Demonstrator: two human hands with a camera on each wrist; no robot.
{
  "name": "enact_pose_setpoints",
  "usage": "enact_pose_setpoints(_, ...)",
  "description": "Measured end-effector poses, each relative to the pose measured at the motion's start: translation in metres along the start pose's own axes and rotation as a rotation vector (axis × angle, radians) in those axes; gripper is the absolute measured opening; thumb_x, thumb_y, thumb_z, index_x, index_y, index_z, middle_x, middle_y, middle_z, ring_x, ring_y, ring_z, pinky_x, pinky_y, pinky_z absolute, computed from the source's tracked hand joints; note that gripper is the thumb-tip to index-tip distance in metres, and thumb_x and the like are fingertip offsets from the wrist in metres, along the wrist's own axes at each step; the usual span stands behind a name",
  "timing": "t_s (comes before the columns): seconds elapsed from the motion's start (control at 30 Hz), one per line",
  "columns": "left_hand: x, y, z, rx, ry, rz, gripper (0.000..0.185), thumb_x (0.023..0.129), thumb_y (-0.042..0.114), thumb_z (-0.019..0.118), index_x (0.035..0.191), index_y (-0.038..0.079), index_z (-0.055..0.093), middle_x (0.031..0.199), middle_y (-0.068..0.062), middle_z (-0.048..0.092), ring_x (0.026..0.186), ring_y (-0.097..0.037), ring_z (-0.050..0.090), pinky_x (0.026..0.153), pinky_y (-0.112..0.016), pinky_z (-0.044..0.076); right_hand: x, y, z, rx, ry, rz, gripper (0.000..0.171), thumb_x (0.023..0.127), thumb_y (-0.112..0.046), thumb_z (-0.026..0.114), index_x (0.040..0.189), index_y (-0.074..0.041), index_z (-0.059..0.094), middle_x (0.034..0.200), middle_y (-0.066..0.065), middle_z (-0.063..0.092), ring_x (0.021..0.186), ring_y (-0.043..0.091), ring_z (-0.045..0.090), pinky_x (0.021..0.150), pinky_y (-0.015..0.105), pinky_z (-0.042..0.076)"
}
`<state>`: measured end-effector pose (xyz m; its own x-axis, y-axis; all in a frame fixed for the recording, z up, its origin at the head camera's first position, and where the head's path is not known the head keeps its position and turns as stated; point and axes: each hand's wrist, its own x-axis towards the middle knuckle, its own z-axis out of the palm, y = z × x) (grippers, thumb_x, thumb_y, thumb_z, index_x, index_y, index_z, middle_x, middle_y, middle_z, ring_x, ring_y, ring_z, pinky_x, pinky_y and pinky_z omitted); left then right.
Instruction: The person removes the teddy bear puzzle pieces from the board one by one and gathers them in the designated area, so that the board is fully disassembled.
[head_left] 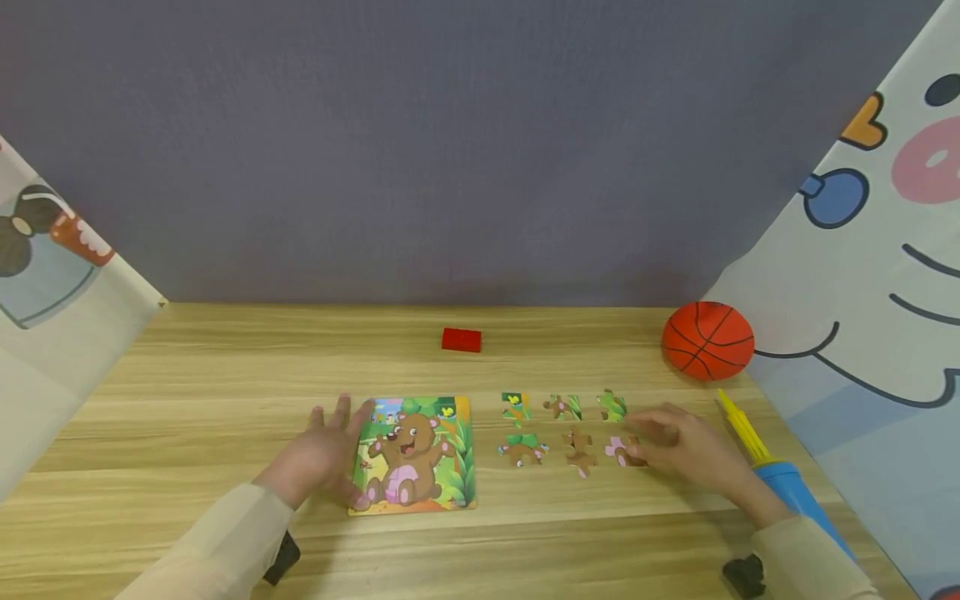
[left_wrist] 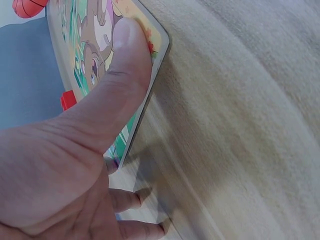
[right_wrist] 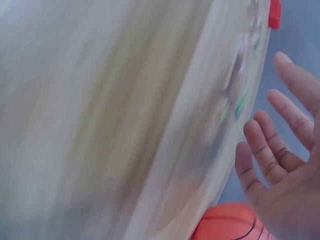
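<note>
Thumb of the left hand (left_wrist: 75, 165) presses the puzzle board (left_wrist: 150, 47), seen only by wrist camera; right hand (right_wrist: 285, 170) fingers (right_wrist: 260, 145) spread apart.

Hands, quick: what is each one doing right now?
Left hand: open, thumb pressing the bear puzzle board.
Right hand: open, holding nothing, by the loose puzzle pieces.

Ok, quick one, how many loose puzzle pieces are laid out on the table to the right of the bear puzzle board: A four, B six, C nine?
B: the head view shows six loose puzzle pieces in two rows of three, between the bear puzzle board and the right hand.
</note>
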<state>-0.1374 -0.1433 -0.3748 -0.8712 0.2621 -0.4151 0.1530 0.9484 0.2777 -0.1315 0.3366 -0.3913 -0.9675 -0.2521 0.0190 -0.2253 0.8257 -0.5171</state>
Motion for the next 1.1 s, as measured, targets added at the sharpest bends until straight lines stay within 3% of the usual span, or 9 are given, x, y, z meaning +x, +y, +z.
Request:
enact_pose_setpoints(0.27, 0.001, 0.000, 0.000, 0.004, 0.001, -0.004, 0.131, 0.062, 0.029, 0.094, 0.160, -0.002, 0.013, 0.159, -0.041, 0.004, 0.138, -0.071, 0.010, 0.089, -0.075, 0.049, 0.014, -0.032, 0.009, 0.048, 0.034, -0.170, 0.041, 0.087, -0.027, 0.082, 0.123, -0.009, 0.072, 0.110, 0.004, 0.069, 0.096, 0.021, 0.064, 0.075, 0.033, 0.061)
enact_pose_setpoints(0.4, -0.001, 0.001, 0.000, 0.002, 0.009, -0.002, 0.130, 0.062, 0.028, 0.095, 0.159, -0.003, 0.015, 0.159, -0.042, 0.005, 0.137, -0.071, 0.011, 0.087, -0.073, 0.051, 0.023, -0.046, 0.016, 0.110, 0.002, -0.205, 0.040, 0.088, -0.027, 0.081, 0.122, -0.008, 0.072, 0.111, 0.006, 0.068, 0.096, 0.023, 0.063, 0.075, 0.031, 0.061)
enact_pose_setpoints(0.8, -0.003, 0.003, -0.002, 0.010, 0.009, 0.006, 0.129, 0.062, 0.029, 0.095, 0.159, -0.003, 0.016, 0.159, -0.041, 0.005, 0.138, -0.071, 0.012, 0.087, -0.071, 0.052, 0.044, -0.085, 0.038, 0.203, -0.106, -0.190, 0.042, 0.090, -0.029, 0.079, 0.125, -0.006, 0.070, 0.116, 0.009, 0.067, 0.100, 0.027, 0.060, 0.076, 0.028, 0.057)
enact_pose_setpoints(1.1, -0.003, 0.002, -0.002, 0.018, -0.001, 0.001, 0.129, 0.062, 0.032, 0.094, 0.159, -0.003, 0.016, 0.160, -0.041, 0.004, 0.138, -0.070, 0.012, 0.086, -0.070, 0.054, 0.057, -0.113, 0.058, 0.234, -0.132, -0.169, 0.042, 0.091, -0.033, 0.078, 0.126, -0.011, 0.071, 0.119, 0.008, 0.066, 0.098, 0.024, 0.063, 0.080, 0.035, 0.058)
